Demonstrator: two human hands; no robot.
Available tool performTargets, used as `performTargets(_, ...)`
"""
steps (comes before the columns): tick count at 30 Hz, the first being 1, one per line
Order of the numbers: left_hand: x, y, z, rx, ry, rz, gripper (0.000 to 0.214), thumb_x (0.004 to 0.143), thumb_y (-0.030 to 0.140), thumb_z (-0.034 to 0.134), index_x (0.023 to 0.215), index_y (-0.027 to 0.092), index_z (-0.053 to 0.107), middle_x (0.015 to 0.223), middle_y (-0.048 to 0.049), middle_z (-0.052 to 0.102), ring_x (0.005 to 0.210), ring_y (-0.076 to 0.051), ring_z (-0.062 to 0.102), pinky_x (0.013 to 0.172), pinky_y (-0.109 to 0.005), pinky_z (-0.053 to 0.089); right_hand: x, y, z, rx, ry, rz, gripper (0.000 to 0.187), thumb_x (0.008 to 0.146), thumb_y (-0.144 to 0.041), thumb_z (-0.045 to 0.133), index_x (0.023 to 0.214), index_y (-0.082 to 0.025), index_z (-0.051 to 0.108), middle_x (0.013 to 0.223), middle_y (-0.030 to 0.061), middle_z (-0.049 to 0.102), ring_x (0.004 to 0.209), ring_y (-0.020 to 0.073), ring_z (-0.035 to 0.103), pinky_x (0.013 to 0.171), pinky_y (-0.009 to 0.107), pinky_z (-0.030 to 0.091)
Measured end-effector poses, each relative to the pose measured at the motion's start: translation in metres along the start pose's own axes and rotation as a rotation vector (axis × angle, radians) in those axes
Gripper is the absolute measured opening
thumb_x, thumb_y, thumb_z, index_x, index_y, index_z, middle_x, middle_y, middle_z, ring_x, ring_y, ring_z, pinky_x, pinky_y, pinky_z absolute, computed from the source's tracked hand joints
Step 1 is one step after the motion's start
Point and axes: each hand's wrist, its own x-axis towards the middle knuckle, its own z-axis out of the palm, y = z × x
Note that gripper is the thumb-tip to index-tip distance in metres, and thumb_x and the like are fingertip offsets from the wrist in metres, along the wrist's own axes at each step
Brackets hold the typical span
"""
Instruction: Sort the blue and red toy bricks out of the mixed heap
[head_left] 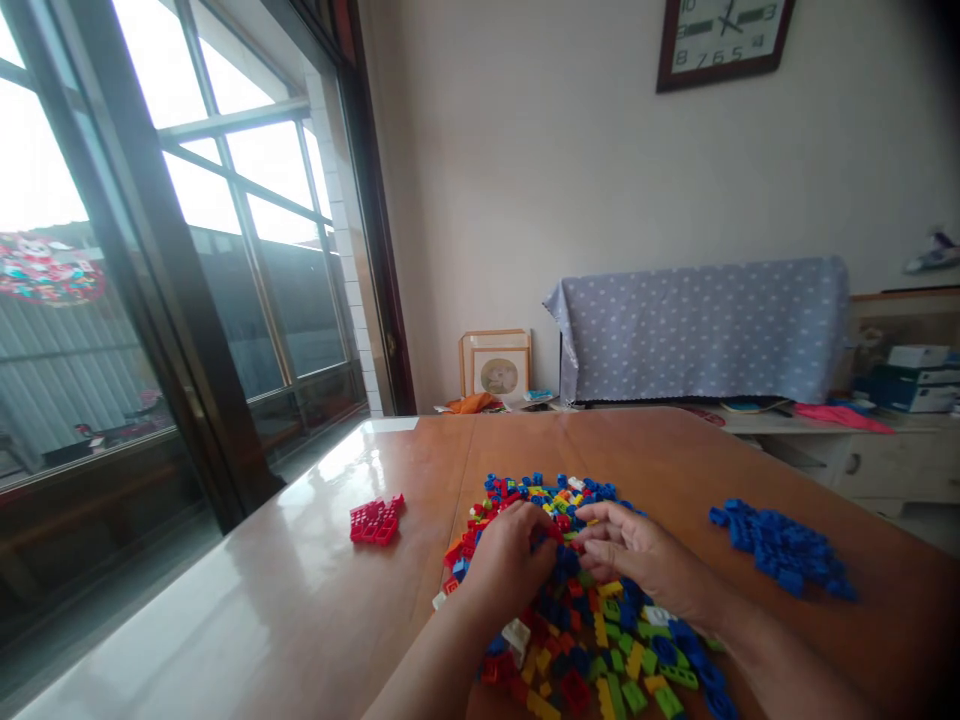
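A mixed pile of toy building bricks (619, 640) in red, blue, yellow, green and white spreads over the table in front of me. My left hand (514, 550) is over the left part of the pile, its fingers curled down and pressed together among the bricks; whatever they hold is hidden. Across from it, my right hand (634, 550) reaches in from the right with the fingers apart and the palm turned toward the left hand. I see nothing in it. Dark blue bricks (568, 562) lie between the two hands.
A small group of red bricks (376, 520) lies on the left of the brown table (592, 440). To the right is a heap of blue bricks (784, 548). Behind the table are a cloth-covered object (697, 330) and framed pictures (499, 370). Glass doors stand at left.
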Motion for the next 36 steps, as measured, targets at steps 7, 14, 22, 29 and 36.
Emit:
performTargets(7, 0.002, -0.069, -0.049, 0.321, 0.278, -0.523, 0.017, 0.089, 0.030, 0.055, 0.100, 0.025, 0.066, 0.105, -0.0039, 0.071, 0.094, -0.020, 0.065, 0.078, -0.028, 0.041, 0.000, -0.009, -0.008, -0.094, 0.190, 0.030, 0.056, 0.077, -0.063, 0.071, 0.111, -0.019, 0.066, 0.096, 0.0071, 0.071, 0.092, 0.0251, 0.070, 0.082, 0.037, 0.057)
performTargets(14, -0.007, -0.107, -0.055, 0.485, 0.374, -0.815, 0.028, 0.085, 0.021, 0.051, 0.108, 0.020, 0.067, 0.119, -0.0157, 0.066, 0.111, -0.034, 0.060, 0.088, -0.044, 0.041, 0.001, -0.007, -0.007, -0.137, 0.230, 0.026, 0.055, 0.074, -0.064, 0.072, 0.106, -0.019, 0.069, 0.092, 0.0074, 0.074, 0.087, 0.0246, 0.070, 0.076, 0.035, 0.057)
performTargets(22, 0.002, -0.109, -0.029, 0.378, 0.207, -0.585, 0.029, 0.095, 0.027, 0.044, 0.113, 0.022, 0.067, 0.115, -0.0086, 0.071, 0.107, -0.020, 0.063, 0.086, -0.026, 0.043, 0.005, 0.004, -0.018, -0.196, 0.251, 0.058, 0.058, 0.081, -0.067, 0.064, 0.111, -0.018, 0.068, 0.088, 0.0074, 0.074, 0.084, 0.0231, 0.070, 0.078, 0.033, 0.056)
performTargets(29, 0.001, -0.128, -0.022, 0.360, 0.144, -0.602, 0.035, 0.099, 0.042, 0.042, 0.099, 0.018, 0.067, 0.109, -0.0133, 0.072, 0.102, -0.023, 0.066, 0.081, -0.028, 0.044, 0.008, 0.013, -0.023, -0.180, 0.251, 0.050, 0.054, 0.085, -0.065, 0.062, 0.112, -0.019, 0.066, 0.095, 0.0077, 0.074, 0.086, 0.0223, 0.069, 0.078, 0.033, 0.055)
performTargets(36, 0.000, -0.135, -0.030, 0.397, 0.217, -0.709, 0.049, 0.098, 0.051, 0.041, 0.115, 0.010, 0.062, 0.123, -0.0222, 0.066, 0.116, -0.030, 0.061, 0.090, -0.032, 0.043, 0.011, 0.016, -0.026, -0.167, 0.259, 0.064, 0.055, 0.082, -0.065, 0.065, 0.110, -0.019, 0.068, 0.092, 0.0078, 0.074, 0.084, 0.0237, 0.069, 0.077, 0.035, 0.055)
